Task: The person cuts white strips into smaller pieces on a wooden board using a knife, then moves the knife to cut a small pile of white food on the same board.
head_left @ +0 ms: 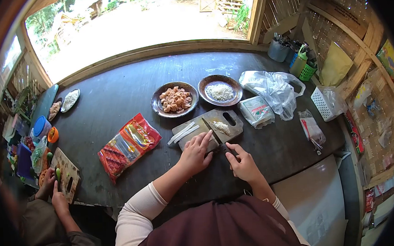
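Note:
A grey cutting board (200, 121) lies before me with a slot at its far right end. My right hand (243, 163) is wrapped round the handle of a knife (213, 132), whose blade rests across the board. Left of the blade, my left hand (196, 154) presses white strips down with its fingers together; their cut ends show beside the fingertips. More long white strips (183, 133) lie on the board's left part. Right of the blade sits a small pile of finely cut white bits (222, 128).
Behind the board stand a plate of brownish pieces (153, 103) and a plate of white bits (203, 96). A red packet (126, 148) lies left, plastic bags (273, 90) right. At far left, another person's hands (58, 199) hold a green vegetable over a wooden board (68, 167).

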The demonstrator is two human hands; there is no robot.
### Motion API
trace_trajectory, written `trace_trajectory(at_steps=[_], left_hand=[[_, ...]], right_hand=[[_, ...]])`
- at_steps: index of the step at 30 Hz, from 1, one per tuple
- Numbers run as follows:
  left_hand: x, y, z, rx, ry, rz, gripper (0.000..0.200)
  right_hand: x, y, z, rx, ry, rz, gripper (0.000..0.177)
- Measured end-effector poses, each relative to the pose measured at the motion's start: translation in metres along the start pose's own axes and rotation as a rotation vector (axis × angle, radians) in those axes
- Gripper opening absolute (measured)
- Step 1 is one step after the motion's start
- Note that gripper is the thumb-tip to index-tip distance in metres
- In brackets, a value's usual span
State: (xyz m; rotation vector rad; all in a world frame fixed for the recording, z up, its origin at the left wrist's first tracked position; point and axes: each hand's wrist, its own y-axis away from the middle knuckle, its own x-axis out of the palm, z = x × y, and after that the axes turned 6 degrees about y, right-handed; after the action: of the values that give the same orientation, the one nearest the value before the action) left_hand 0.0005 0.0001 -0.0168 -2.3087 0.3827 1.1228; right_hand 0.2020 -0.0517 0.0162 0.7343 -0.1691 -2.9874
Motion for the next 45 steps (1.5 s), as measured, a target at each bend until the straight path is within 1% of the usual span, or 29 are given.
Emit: trace_trajectory(at_steps=[1,2,4,7,9,16,18,24,30,34,36,37,38,39,40,42,45], left_hand=[[-0.003,-0.001,-0.002,-0.018,0.069,-0.027,0.076],[-0.003,-0.002,-0.001,-0.02,0.067,-0.026,0.076],[-0.004,-0.003,0.001,-0.013,0.093,0.012,0.084],[-0.005,-0.004,-0.001,-0.03,0.026,0.041,0.084],[-0.004,-0.005,0.001,-0.034,0.013,0.053,0.084],[-0.005,-0.007,0.002,-0.038,-0.008,0.085,0.084],[-0.004,-0.007,0.003,-0.036,-0.006,0.083,0.084],[-0.003,-0.007,0.004,-0.033,-0.004,0.073,0.084],[-0.003,-0.007,0.003,-0.028,-0.004,0.062,0.083],[-0.003,-0.008,0.004,-0.032,-0.005,0.07,0.084],[-0.003,-0.009,0.005,-0.033,-0.002,0.072,0.084],[-0.003,-0.008,0.005,-0.035,0.004,0.075,0.084],[-0.002,-0.008,0.006,-0.037,0.005,0.076,0.084],[0.0,-0.008,0.008,-0.012,-0.006,0.054,0.084],[0.001,-0.008,0.009,0.014,-0.018,0.032,0.085],[0.002,-0.008,0.011,0.021,-0.01,0.032,0.084],[0.002,-0.009,0.012,0.04,-0.003,0.019,0.084]], right_hand=[[0.001,0.0,-0.001,-0.002,-0.002,0.003,0.039],[0.003,0.001,-0.003,-0.008,-0.019,0.005,0.039],[0.004,0.0,-0.006,-0.011,-0.037,0.006,0.039],[0.006,-0.003,-0.012,-0.003,0.018,0.024,0.039],[0.011,-0.006,-0.023,-0.178,0.085,-0.089,0.04],[0.008,-0.006,-0.019,-0.13,0.07,-0.064,0.04],[0.005,-0.005,-0.013,-0.033,0.073,-0.015,0.04],[0.009,-0.008,-0.019,-0.127,-0.005,-0.04,0.038],[0.007,-0.008,-0.014,-0.041,-0.073,0.007,0.037],[0.007,-0.008,-0.015,-0.041,-0.057,0.014,0.037],[0.009,-0.009,-0.017,-0.119,-0.025,-0.035,0.037],[0.009,-0.008,-0.015,-0.116,-0.025,-0.032,0.037],[0.007,-0.007,-0.01,-0.102,0.044,-0.034,0.037],[0.006,-0.007,-0.007,-0.087,0.113,-0.037,0.037],[0.006,-0.007,-0.008,-0.083,0.112,-0.035,0.037],[0.008,-0.007,-0.009,-0.232,0.132,-0.103,0.037],[0.009,-0.007,-0.008,-0.257,0.156,-0.125,0.037]])
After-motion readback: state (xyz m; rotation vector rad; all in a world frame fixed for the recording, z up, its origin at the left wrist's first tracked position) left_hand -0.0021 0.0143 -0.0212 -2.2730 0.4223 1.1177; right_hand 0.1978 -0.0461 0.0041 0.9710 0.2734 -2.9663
